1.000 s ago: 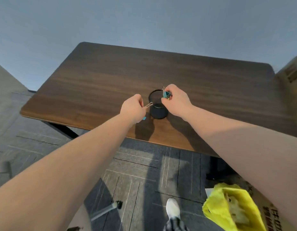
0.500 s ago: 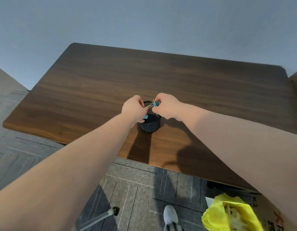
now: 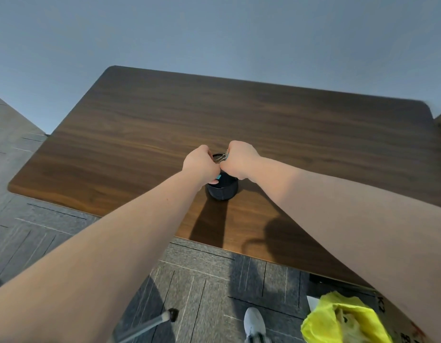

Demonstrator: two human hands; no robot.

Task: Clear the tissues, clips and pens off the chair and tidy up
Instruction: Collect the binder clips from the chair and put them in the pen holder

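Observation:
A small black mesh cup [image 3: 223, 189] stands on the dark wooden table [image 3: 140, 134] near its front edge. Both hands hover right over the cup's mouth, knuckles almost touching. My left hand [image 3: 201, 164] is closed on a teal binder clip, of which a teal corner [image 3: 217, 178] shows below the fingers. My right hand [image 3: 239, 159] is closed on another clip, whose silver wire handles [image 3: 224, 155] stick out between the two hands. The chair, tissues and pens are out of view.
Grey carpet tiles cover the floor in front of the table. A yellow bag [image 3: 343, 320] sits at the lower right beside a cardboard box [image 3: 397, 325]. My white shoe [image 3: 254, 323] and a metal leg with a black tip [image 3: 162, 319] are below.
Both hands have closed in over the cup until they nearly touch. The view has shifted, so the cup sits closer and lower.

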